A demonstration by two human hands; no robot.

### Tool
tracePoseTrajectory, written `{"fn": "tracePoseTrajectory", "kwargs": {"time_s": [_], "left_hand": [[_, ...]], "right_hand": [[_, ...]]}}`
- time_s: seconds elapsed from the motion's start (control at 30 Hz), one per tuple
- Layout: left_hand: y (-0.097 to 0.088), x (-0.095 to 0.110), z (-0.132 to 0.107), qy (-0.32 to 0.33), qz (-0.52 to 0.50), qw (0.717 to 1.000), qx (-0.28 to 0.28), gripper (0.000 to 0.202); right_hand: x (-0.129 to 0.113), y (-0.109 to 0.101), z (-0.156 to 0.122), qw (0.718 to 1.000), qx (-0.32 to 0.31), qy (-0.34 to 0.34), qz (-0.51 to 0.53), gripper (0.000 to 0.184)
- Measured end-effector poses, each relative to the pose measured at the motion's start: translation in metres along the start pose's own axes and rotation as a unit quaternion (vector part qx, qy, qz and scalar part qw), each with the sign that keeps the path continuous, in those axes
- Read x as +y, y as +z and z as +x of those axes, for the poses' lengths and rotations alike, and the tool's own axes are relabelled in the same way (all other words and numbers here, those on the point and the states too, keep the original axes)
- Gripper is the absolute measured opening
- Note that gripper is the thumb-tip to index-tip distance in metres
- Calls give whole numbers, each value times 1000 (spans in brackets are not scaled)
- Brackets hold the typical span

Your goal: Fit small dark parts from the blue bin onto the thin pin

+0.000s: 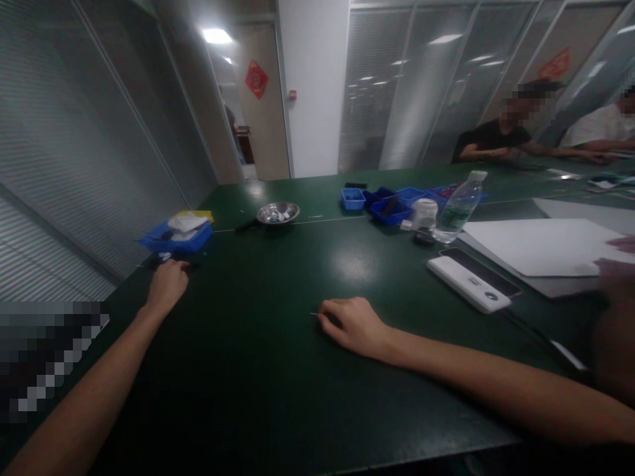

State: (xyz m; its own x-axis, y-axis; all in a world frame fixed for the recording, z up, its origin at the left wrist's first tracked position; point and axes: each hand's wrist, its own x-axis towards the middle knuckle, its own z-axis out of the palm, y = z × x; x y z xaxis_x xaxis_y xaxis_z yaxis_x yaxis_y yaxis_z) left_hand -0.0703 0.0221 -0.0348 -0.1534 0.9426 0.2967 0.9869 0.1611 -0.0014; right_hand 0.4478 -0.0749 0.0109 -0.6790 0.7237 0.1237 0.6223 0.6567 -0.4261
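Note:
My right hand (pixel 353 325) rests low over the green table (pixel 258 370), thumb and fingers pinched together. A thin, pale, needle-like piece (pixel 313 314) sticks out to the left from between the fingertips; its kind is too small to make out. Farther off on the left, my left hand (pixel 169 284) is on the table just in front of a blue tray (pixel 173 244). Its fingers are curled and partly hidden behind the back of the hand. Small dark and white bits (pixel 165 256) lie by those fingers, and I cannot make out what they hold.
A metal bowl (pixel 278 213) with small pieces stands at the far middle. Blue bins (pixel 353 199), a white jar (pixel 424 213) and a water bottle (pixel 459 208) are beyond. To the right lie a white power bank (pixel 469 284), a phone (pixel 483 270) and paper (pixel 546 244). People sit at right.

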Motion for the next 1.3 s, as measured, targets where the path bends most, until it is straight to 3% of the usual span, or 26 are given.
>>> {"fn": "tracePoseTrajectory", "kwargs": {"time_s": [0.4, 0.67, 0.8, 1.07, 1.3], "left_hand": [[-5, -10, -1, -84, -14, 996, -5, 30], [-10, -1, 5, -201, -126, 971, 37, 28], [-13, 6, 9, -202, -180, 961, 49, 32], [-23, 18, 6, -214, -223, 951, 12, 36], [-20, 18, 3, -231, -239, 943, 14, 35]], "right_hand": [[3, 3, 0, 1000, 7, -6, -4, 27], [-1, 0, 1, 1000, 0, 4, -2, 26], [-1, -2, 1, 1000, -3, 3, -1, 26], [-3, 0, 3, 1000, -9, 4, 7, 29], [1, 4, 4, 1000, -4, 3, 4, 29]]}}
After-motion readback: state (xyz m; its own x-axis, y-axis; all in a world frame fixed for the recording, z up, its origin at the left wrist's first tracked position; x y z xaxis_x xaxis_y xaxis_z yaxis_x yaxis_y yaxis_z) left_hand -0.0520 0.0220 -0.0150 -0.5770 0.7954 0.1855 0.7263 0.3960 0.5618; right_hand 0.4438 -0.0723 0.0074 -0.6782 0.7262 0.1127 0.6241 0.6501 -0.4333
